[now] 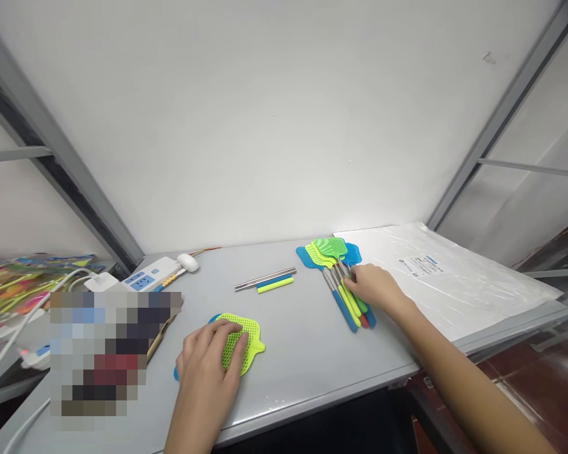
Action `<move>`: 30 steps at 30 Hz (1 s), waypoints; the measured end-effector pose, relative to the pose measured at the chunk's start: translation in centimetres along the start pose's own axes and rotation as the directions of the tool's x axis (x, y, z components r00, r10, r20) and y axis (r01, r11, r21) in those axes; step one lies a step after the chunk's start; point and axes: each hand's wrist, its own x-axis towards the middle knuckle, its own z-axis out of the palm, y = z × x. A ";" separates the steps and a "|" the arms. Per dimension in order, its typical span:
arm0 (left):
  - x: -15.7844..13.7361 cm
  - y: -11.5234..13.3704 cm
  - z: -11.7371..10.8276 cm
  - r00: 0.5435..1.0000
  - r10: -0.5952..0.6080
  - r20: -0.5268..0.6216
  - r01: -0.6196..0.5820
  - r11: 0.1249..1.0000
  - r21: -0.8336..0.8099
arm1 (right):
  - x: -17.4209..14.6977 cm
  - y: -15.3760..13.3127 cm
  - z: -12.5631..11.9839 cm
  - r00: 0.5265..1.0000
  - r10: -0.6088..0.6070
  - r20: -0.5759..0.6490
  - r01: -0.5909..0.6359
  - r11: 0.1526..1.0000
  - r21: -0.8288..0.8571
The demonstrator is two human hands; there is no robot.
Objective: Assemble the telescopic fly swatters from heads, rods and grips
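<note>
My left hand (208, 356) rests on a yellow-green fly swatter head (253, 340), thumb apart from the curved fingers. Part of a blue swatter head (176, 373) sticks out beneath it. On the right, my right hand (372, 284) has its fingers closed at the shafts of a bundle of fly swatters (336, 280); its fingertips are partly hidden. The bundle has blue, yellow-green and green heads, metal shafts, and blue, yellow-green and red grips. Between my hands lie bare metal rods (265, 279), a yellow-green grip tube (275, 285) and a blue one partly behind it.
A white power strip (154, 271) with a plugged-in white adapter (187, 262) stands at the back left. Colourful packaged items (23, 284) lie beyond the left edge. A blurred patch covers the near left. A plastic-wrapped white board (407, 277) spans the table's right end.
</note>
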 end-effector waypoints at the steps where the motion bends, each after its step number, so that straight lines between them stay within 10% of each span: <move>1: 0.0 0.0 0.0 1.000 -0.006 0.006 0.006 1.000 0.005 | 0.0 0.0 0.0 1.000 0.004 -0.005 -0.004 1.000 -0.005; 10: -0.1 0.2 0.2 0.999 0.002 0.042 -0.004 0.999 0.040 | -1.2 -0.7 -0.9 0.996 0.053 -0.076 -0.057 0.997 -0.055; 15: -0.1 0.6 0.2 0.997 0.033 0.076 -0.034 0.999 0.012 | -2.3 -3.8 -2.0 0.988 -0.134 -0.072 0.127 0.988 -0.090; 22: -0.4 1.3 -0.1 0.990 0.083 0.115 -0.088 0.996 0.031 | 0.5 -9.9 -1.6 0.846 -0.529 0.067 0.533 0.837 -0.123; 30: -0.8 1.1 0.2 0.990 0.058 0.128 -0.060 0.998 0.014 | 3.2 -12.7 0.0 0.756 -0.650 0.079 0.651 0.734 -0.193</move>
